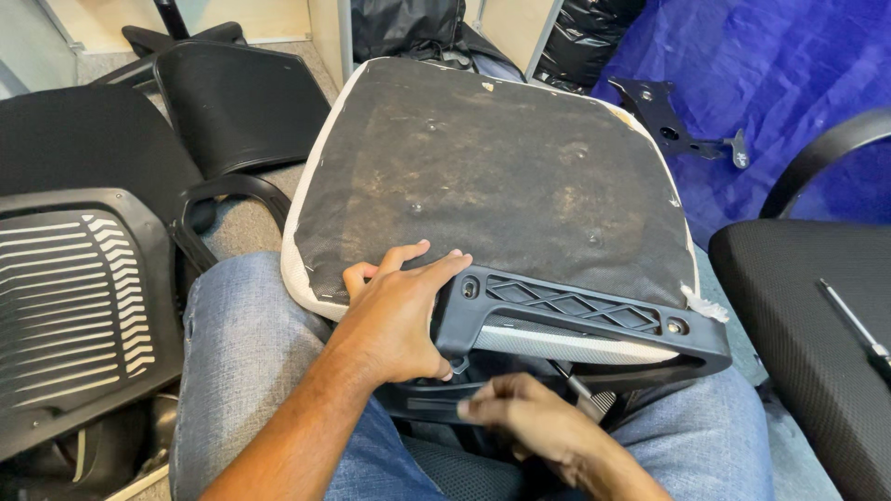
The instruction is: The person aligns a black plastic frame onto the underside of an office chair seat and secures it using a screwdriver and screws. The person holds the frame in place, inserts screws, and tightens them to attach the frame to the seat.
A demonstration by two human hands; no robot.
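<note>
An upturned chair seat [492, 176] with a dusty black fabric underside and a white edge rests on my lap. A black plastic armrest bracket [575, 311] lies along its near edge, with screw holes at both ends. My left hand [399, 315] grips the bracket's left end, fingers spread onto the seat's underside. Below the seat's near edge, my right hand [534, 422] is blurred and closed around a thin metal tool [580, 388] that points up toward the bracket.
Black chair backs and a slatted plastic panel [74, 297] lie on the left. A black mesh chair seat [817, 315] with a screwdriver [854, 325] on it stands at the right. A metal chair plate [664, 116] lies on a blue tarp behind.
</note>
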